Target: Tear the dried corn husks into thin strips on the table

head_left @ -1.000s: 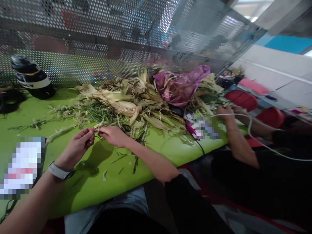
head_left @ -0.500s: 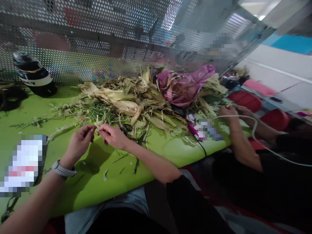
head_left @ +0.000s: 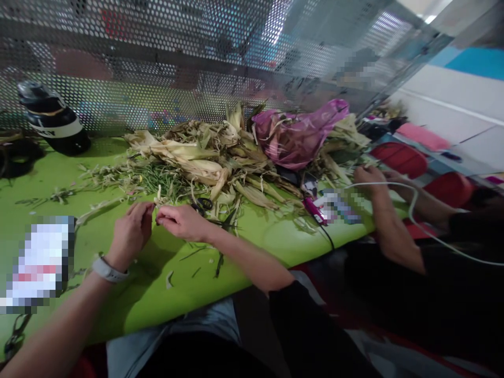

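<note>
Over the green table [head_left: 232,273], both my hands meet at a small pale husk piece [head_left: 158,196] that sticks up between their fingertips. My left hand [head_left: 133,227], with a pale watch on the wrist, is closed in a pinch on its left side. From the right, my right hand [head_left: 179,221] pinches the same piece with curled fingers. Its lower part is hidden by my fingers. Just behind them lie black-handled scissors [head_left: 203,204], thin green strands [head_left: 161,177] and a heap of dry corn husks [head_left: 205,170].
A pink plastic bag [head_left: 295,139] rests on the husks. Far left stands a black bottle [head_left: 55,123]; a phone [head_left: 41,262] with a blurred screen lies nearer. At right, another person's hands [head_left: 370,181] work beside a white cable [head_left: 413,197]. A perforated metal screen [head_left: 157,63] borders the back.
My left hand has turned so that its back shows more, and its wrist has shifted slightly right. My right hand stays about where it was. The pale piece remains between them.
</note>
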A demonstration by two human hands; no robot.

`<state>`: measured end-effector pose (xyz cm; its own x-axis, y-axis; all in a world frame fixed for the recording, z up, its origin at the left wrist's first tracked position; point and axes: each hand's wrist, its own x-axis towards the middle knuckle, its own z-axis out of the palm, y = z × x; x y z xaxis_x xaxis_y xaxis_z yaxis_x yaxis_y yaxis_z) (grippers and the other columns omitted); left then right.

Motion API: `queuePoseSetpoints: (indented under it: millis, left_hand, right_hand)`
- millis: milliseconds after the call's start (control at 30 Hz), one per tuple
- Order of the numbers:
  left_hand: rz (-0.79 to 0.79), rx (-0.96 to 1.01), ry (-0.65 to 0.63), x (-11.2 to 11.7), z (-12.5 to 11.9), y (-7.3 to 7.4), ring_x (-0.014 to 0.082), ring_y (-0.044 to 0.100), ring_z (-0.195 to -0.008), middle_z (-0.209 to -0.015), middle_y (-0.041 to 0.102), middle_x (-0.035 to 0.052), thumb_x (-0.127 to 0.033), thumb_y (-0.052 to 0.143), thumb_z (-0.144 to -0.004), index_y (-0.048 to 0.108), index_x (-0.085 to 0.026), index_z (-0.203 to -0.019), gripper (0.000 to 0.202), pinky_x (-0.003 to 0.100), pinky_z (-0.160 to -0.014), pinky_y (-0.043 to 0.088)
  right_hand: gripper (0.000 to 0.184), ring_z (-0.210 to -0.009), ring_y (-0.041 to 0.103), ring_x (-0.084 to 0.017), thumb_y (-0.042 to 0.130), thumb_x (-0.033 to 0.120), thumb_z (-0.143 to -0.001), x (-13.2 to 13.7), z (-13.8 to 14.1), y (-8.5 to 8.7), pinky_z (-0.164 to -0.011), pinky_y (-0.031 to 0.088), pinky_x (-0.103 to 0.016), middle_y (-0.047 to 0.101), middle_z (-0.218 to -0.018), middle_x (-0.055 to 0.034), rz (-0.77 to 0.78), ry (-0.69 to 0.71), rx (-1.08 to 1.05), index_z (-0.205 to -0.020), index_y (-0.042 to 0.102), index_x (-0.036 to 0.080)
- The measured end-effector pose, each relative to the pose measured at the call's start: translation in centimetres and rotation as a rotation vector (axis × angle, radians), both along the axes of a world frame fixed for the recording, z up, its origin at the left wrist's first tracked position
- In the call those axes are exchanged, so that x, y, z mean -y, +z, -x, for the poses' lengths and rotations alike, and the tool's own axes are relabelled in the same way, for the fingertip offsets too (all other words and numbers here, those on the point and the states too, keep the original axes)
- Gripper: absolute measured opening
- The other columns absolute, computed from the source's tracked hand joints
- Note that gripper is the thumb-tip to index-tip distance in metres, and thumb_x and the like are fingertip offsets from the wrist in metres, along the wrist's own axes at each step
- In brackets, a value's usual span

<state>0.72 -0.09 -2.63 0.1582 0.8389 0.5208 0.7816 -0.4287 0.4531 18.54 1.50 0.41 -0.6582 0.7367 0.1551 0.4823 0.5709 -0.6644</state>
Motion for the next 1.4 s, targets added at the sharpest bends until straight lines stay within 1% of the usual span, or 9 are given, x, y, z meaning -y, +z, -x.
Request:
queuePoseSetpoints:
  millis: [433, 600, 667, 800, 967, 1033, 1167, 1267, 1400]
  left_hand:
    - [0.034, -0.102, 0.064, -0.4, 0.4, 0.0, 0.0218, 0.066, -0.077, -0.088, 0.071, 0.011, -0.03, 0.039, -0.096, 0.064, -0.015, -0.098, 0.028, 0.032, -0.069, 0.05]
    - [0.063, -0.213, 0.139, -0.4, 0.8, 0.9, 0.0212, 0.066, -0.075, -0.095, 0.07, 0.0121, -0.029, 0.04, -0.097, 0.065, -0.015, -0.099, 0.029, 0.03, -0.065, 0.048]
    - [0.106, -0.3, 0.049, -0.1, 0.6, 1.3, 0.0186, 0.064, -0.067, -0.092, 0.07, 0.0108, -0.026, 0.04, -0.096, 0.066, -0.015, -0.101, 0.028, 0.027, -0.058, 0.045]
    - [0.178, -0.32, -0.382, 0.8, 0.2, 2.6, 0.014, 0.062, -0.061, -0.083, 0.068, 0.007, -0.021, 0.04, -0.096, 0.068, -0.018, -0.101, 0.029, 0.024, -0.058, 0.046]
    - [0.396, 0.05, -0.739, 1.9, 0.3, 4.3, 0.0122, 0.064, -0.064, -0.078, 0.068, 0.0037, -0.022, 0.051, -0.094, 0.069, -0.019, -0.096, 0.018, 0.023, -0.063, 0.05]
    - [0.516, 0.291, -0.684, 2.1, 0.6, 4.5, 0.0112, 0.058, -0.055, -0.069, 0.064, 0.0015, -0.028, 0.054, -0.093, 0.068, -0.018, -0.09, 0.017, 0.023, -0.054, 0.048]
    - [0.437, 0.686, -0.252, 1.4, 1.1, 4.1, 0.0107, 0.051, -0.053, -0.061, 0.056, -0.0022, -0.033, 0.057, -0.092, 0.061, -0.018, -0.087, 0.016, 0.023, -0.051, 0.045]
    - [0.339, 0.614, -0.008, 0.3, 1.6, 3.5, 0.0112, 0.054, -0.057, -0.064, 0.057, -0.0026, -0.031, 0.056, -0.091, 0.061, -0.017, -0.093, 0.015, 0.024, -0.058, 0.047]
    - [0.295, 0.384, 0.112, -0.4, 1.8, 2.5, 0.0138, 0.06, -0.058, -0.065, 0.062, -0.0014, -0.031, 0.055, -0.089, 0.06, -0.017, -0.095, 0.017, 0.025, -0.058, 0.046]
  right_hand:
    - [0.02, -0.071, 0.056, -0.013, 0.049, 0.026, -0.095, 0.1, -0.2, 0.7, -0.065, 0.034, -0.024, 0.069, -0.085, -0.002, -0.026, -0.078, 0.135, -0.098, 0.067, 0.02]
    - [0.022, -0.078, 0.055, -0.014, 0.052, 0.026, -0.095, 0.7, -1.9, 2.5, -0.064, 0.033, -0.025, 0.067, -0.086, -0.0043, -0.275, -0.084, 0.207, -0.092, 0.073, 0.018]
    - [0.023, -0.078, 0.052, -0.015, 0.055, 0.028, -0.095, 0.3, -3.0, 3.1, -0.066, 0.034, -0.026, 0.063, -0.081, -0.005, -0.392, -0.077, 0.174, -0.089, 0.073, 0.015]
    - [0.023, -0.076, 0.047, -0.014, 0.062, 0.033, -0.091, -1.2, -4.3, 3.4, -0.072, 0.038, -0.027, 0.053, -0.074, -0.003, -0.495, -0.11, 0.002, -0.087, 0.075, 0.015]
    - [0.015, -0.075, 0.047, -0.012, 0.072, 0.03, -0.084, -3.3, -3.7, 1.6, -0.069, 0.038, -0.024, 0.049, -0.071, 0.001, -0.17, -0.021, -0.22, -0.084, 0.075, 0.016]
    - [0.018, -0.069, 0.048, -0.01, 0.071, 0.033, -0.084, -3.9, -3.3, 0.4, -0.065, 0.038, -0.023, 0.054, -0.074, 0.0014, 0.128, 0.035, -0.292, -0.086, 0.073, 0.015]
    - [0.029, -0.057, 0.042, -0.007, 0.068, 0.041, -0.084, -4.3, -2.4, -1.8, -0.056, 0.034, -0.021, 0.056, -0.069, 0.0029, 0.449, 0.034, -0.337, -0.085, 0.068, 0.013]
    - [0.029, -0.06, 0.046, -0.008, 0.067, 0.041, -0.085, -3.6, -1.6, -2.2, -0.061, 0.039, -0.022, 0.057, -0.069, 0.0022, 0.435, 0.081, -0.338, -0.085, 0.067, 0.013]
    - [0.016, -0.093, 0.058, -0.014, 0.064, 0.032, -0.088, -1.4, -0.7, -0.8, -0.086, 0.046, -0.031, 0.063, -0.103, -0.0061, 0.134, 0.079, -0.388, -0.084, 0.067, 0.016]
